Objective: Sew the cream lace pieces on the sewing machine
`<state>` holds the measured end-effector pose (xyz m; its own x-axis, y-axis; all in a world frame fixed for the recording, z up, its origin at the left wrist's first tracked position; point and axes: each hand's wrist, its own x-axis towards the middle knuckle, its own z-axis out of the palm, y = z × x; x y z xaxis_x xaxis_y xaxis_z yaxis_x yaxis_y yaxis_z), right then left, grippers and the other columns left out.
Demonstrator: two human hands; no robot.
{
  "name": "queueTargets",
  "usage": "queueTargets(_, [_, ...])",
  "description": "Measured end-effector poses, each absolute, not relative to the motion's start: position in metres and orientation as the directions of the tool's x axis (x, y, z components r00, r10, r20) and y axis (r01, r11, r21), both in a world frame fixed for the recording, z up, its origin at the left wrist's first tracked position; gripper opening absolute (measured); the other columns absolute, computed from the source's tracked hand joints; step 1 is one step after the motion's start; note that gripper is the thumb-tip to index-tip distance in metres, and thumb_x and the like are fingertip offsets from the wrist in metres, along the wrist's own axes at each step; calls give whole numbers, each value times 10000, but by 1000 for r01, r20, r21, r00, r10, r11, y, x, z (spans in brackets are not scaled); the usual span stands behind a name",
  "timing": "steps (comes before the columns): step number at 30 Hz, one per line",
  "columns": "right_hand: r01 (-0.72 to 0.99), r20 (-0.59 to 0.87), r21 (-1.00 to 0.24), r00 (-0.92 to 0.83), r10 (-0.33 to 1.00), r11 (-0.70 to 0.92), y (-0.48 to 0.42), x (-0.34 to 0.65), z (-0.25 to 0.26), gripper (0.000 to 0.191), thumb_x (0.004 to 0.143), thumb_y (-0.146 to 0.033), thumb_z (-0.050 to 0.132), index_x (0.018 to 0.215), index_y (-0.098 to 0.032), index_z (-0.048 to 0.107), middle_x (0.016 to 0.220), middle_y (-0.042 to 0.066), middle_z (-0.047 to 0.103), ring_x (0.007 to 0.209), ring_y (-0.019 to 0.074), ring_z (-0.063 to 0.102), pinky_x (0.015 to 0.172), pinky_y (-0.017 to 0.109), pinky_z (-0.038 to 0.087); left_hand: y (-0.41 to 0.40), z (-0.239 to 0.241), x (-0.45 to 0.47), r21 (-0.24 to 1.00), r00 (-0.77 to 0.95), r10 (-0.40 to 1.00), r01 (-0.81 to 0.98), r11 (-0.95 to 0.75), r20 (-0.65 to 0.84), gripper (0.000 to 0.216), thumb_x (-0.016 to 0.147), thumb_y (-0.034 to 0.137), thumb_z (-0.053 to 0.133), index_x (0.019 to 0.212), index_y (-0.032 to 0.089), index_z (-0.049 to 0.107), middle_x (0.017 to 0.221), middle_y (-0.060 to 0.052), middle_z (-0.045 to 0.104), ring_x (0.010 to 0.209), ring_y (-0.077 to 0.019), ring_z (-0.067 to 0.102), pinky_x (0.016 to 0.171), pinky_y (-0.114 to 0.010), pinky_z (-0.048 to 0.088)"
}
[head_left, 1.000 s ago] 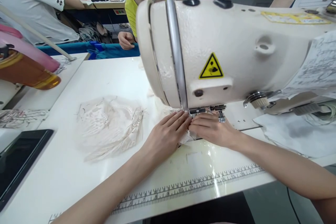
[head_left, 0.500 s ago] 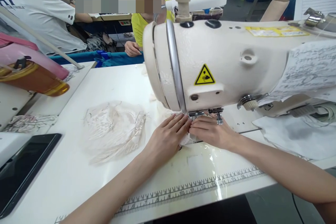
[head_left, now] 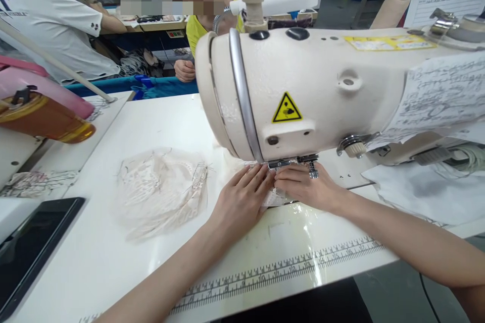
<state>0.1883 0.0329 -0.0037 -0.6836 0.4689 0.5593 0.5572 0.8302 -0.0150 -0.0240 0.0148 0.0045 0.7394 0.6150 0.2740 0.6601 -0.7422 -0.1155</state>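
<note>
Pale lace fabric lies under the head of a cream sewing machine. My left hand rests flat on it, fingers stretched forward to the left of the presser foot area. My right hand is at the other side, its fingers bent together on the lace close to the metal attachment. The machine head hides the needle and some of my fingertips. Another piece of sheer, cream lace lies crumpled on the table to the left of my left hand.
A printed ruler runs along the front of the white table. On the left are a phone and an amber cup. White cloth lies at right. Two co-workers sit beyond; one's hand shows behind the machine.
The whole view has shifted slightly, so the scene sits a little further left. Both hands keep nearly the same place at the machine; a bit more lace shows between them.
</note>
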Motion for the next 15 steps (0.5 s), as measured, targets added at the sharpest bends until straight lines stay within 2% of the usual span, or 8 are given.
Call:
queueTargets(3, [544, 534, -73, -687, 493, 836, 35, 190, -6, 202, 882, -78, 472, 888, -187, 642, 895, -9, 705, 859, 115, 632, 653, 251, 432, 14, 6, -23, -125, 738, 619, 663, -738, 268, 462, 846, 174, 440, 1289, 74, 524, 1334, -152, 542, 1220, -288, 532, 1019, -461, 445])
queueTargets(6, [554, 514, -96, -684, 518, 827, 36, 192, -7, 234, 914, -102, 431, 880, -182, 649, 923, -3, 708, 785, 107, 634, 644, 256, 452, 13, 7, -21, -126, 730, 632, 674, -728, 259, 441, 868, 203, 462, 1292, 100, 526, 1332, -142, 548, 1229, -286, 524, 1025, -456, 440])
queueTargets(9, [578, 528, -76, -668, 524, 813, 37, 195, -5, 251, 932, -153, 421, 873, -190, 662, 929, -4, 714, 752, 119, 636, 627, 277, 447, 14, 7, -20, -120, 719, 645, 687, -717, 259, 444, 873, 224, 494, 1299, 101, 521, 1332, -149, 546, 1246, -295, 506, 1023, -460, 443])
queueTargets(15, [593, 560, 4, -668, 489, 805, 36, 196, 0, 255, 933, -163, 425, 891, -211, 671, 892, -12, 715, 777, 131, 630, 692, 299, 434, 15, 7, -18, -95, 708, 655, 695, -713, 264, 419, 909, 255, 478, 1297, 104, 523, 1324, -154, 548, 1240, -300, 511, 1023, -493, 444])
